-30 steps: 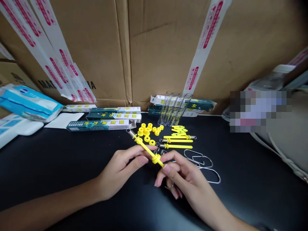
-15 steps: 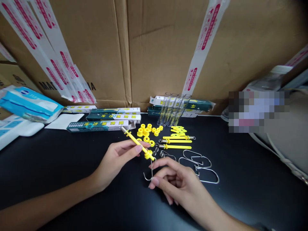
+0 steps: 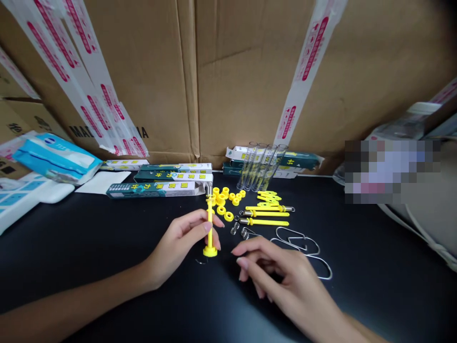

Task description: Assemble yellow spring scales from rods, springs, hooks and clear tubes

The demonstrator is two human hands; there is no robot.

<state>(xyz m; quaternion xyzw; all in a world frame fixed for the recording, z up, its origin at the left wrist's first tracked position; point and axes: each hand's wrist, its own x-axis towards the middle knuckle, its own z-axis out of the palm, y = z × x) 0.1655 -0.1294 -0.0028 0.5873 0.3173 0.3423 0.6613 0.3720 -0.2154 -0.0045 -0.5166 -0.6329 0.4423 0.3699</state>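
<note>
My left hand (image 3: 182,240) pinches a yellow plastic rod (image 3: 210,228) and holds it upright, its flanged end low over the black table (image 3: 107,257). A small metal hook (image 3: 202,261) shows just below that end. My right hand (image 3: 282,274) hovers to the right of the rod, fingers loosely spread, holding nothing I can see. Behind the hands lie several yellow rings (image 3: 224,196), more yellow rods (image 3: 266,215) with metal ends, small springs (image 3: 235,228) and bent wire hooks (image 3: 303,247).
Clear tubes (image 3: 262,166) lean at the back against green-and-white boxes (image 3: 160,188). Taped cardboard cartons (image 3: 228,71) wall off the far side. A blue pack (image 3: 57,159) and white sheets lie at left. A grey bag (image 3: 421,219) sits at right.
My left hand swung the yellow rod from slanted to upright. My right hand let go of its end and drew back to the right. The view shifted slightly.
</note>
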